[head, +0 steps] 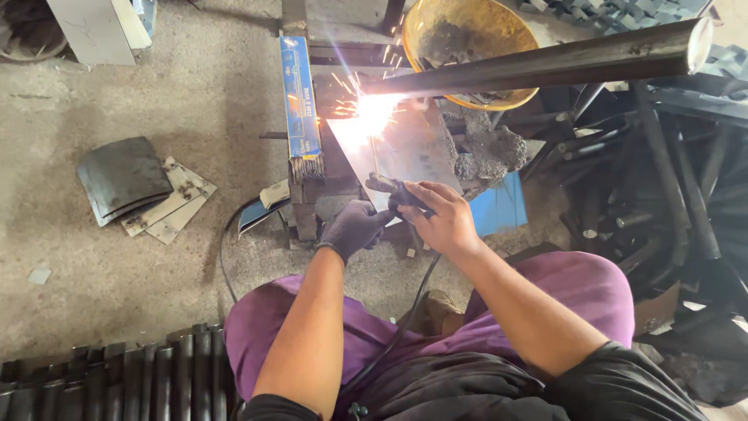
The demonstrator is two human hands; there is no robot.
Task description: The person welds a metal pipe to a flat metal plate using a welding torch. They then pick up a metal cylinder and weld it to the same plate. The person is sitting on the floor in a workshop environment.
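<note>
We see the right hand [444, 218] gripping the welding holder [393, 191] mid-frame, the gloved left hand [354, 226] cupped under it, and sparks [374, 109] above.

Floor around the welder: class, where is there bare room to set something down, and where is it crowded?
Bare concrete floor lies left of the blue box, above the metal scraps, and below them toward the ribbed bars. The right side is crowded with dark rods, and sparks fly by the pipe.

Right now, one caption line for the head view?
Both hands, gloved left hand and bare right hand, grip an electrode holder; sparks fly beside a steel pipe.
</note>
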